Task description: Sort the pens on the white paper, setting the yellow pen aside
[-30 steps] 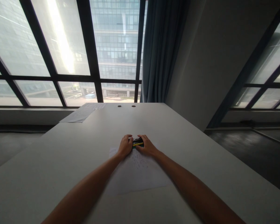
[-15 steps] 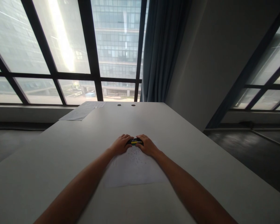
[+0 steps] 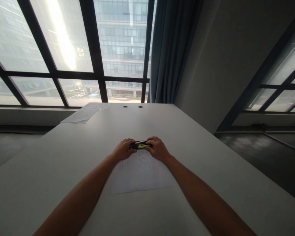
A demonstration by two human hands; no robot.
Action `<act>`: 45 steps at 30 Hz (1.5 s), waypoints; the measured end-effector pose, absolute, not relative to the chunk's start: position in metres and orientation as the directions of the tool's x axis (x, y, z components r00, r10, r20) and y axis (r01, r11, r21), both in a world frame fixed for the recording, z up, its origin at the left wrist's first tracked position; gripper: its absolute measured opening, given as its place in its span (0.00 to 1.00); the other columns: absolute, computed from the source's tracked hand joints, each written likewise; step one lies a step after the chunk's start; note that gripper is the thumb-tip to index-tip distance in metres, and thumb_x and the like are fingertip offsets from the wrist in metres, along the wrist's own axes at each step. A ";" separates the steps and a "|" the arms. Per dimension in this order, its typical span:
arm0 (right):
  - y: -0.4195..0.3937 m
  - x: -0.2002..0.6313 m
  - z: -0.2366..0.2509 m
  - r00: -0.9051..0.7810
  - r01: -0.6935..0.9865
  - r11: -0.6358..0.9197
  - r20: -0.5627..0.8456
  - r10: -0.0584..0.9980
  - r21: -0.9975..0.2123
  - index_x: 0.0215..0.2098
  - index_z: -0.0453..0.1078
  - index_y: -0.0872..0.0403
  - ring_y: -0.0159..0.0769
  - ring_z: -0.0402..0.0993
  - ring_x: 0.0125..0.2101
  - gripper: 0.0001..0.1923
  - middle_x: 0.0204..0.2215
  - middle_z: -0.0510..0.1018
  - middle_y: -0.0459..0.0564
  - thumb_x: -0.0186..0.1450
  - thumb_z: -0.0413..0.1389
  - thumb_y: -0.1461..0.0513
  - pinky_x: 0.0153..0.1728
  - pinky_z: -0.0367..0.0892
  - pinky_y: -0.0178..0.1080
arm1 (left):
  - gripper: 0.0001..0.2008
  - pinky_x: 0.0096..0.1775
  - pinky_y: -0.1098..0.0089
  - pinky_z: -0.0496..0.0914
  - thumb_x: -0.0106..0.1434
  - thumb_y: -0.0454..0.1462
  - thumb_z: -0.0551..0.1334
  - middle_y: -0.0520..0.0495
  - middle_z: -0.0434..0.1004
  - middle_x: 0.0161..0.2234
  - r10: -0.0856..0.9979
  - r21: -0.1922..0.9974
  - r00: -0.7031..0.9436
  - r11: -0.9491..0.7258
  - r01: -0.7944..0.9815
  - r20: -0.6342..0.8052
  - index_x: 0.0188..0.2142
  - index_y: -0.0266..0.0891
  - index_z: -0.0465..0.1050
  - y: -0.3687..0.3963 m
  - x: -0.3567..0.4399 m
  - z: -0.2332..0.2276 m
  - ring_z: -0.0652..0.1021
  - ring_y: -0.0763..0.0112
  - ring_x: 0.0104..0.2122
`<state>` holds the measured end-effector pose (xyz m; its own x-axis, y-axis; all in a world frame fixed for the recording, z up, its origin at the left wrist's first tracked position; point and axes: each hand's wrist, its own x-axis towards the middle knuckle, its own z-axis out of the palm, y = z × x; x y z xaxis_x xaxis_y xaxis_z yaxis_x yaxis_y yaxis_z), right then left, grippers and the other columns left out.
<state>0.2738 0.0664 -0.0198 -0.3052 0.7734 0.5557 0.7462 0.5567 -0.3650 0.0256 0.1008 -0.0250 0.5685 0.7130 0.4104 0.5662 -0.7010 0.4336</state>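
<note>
A bundle of pens [image 3: 141, 145], mostly black with a yellow one among them, lies sideways at the far end of a sheet of paper. My left hand [image 3: 124, 149] is closed around the bundle's left end. Its right end is gripped by my right hand [image 3: 158, 148], thumb in front and fingers behind. The paper [image 3: 140, 177] lies flat between my forearms and carries small dark marks on its far part. My fingers hide both ends of the pens, so I cannot tell how many there are.
All of this is on a long white table [image 3: 199, 164]. More sheets of paper [image 3: 81, 114] lie at its far left corner. Two round holes [image 3: 132, 107] sit near the far edge. Beyond stand windows and a blue curtain [image 3: 164, 59].
My hands have moved slightly apart along the bundle, so more of the pens shows between them. The view has tipped down a little.
</note>
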 end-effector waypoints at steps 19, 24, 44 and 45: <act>0.059 0.272 -0.015 -0.332 0.761 0.571 0.571 0.751 -0.309 0.35 0.77 0.51 0.45 0.66 0.44 0.04 0.42 0.74 0.53 0.62 0.60 0.65 0.48 0.61 0.50 | 0.17 0.57 0.54 0.64 0.57 0.42 0.67 0.45 0.73 0.54 0.752 0.427 0.475 -0.654 0.624 0.458 0.46 0.45 0.75 0.094 0.023 -0.020 0.71 0.56 0.54; 0.054 0.267 -0.006 -0.237 0.736 0.561 0.632 0.738 -0.380 0.34 0.76 0.52 0.43 0.66 0.42 0.02 0.37 0.73 0.52 0.61 0.60 0.64 0.46 0.62 0.47 | 0.15 0.56 0.54 0.65 0.59 0.45 0.65 0.44 0.75 0.51 0.791 0.626 0.264 -0.602 0.496 0.552 0.44 0.43 0.75 0.088 0.034 -0.007 0.73 0.58 0.52; -0.015 0.250 0.001 -0.272 0.687 0.433 0.346 0.898 -0.584 0.29 0.71 0.52 0.35 0.71 0.25 0.21 0.24 0.75 0.47 0.71 0.44 0.53 0.30 0.61 0.36 | 0.16 0.45 0.63 0.71 0.71 0.38 0.51 0.42 0.74 0.40 0.658 0.188 0.629 -0.738 0.648 0.414 0.53 0.43 0.72 0.006 0.044 -0.002 0.75 0.60 0.42; -0.015 0.250 0.001 -0.279 0.703 0.434 0.344 0.897 -0.563 0.29 0.72 0.52 0.36 0.71 0.26 0.21 0.25 0.76 0.47 0.72 0.44 0.53 0.31 0.61 0.36 | 0.16 0.44 0.63 0.71 0.71 0.39 0.50 0.42 0.74 0.40 0.662 0.195 0.618 -0.733 0.652 0.423 0.52 0.42 0.72 0.005 0.046 -0.002 0.75 0.60 0.42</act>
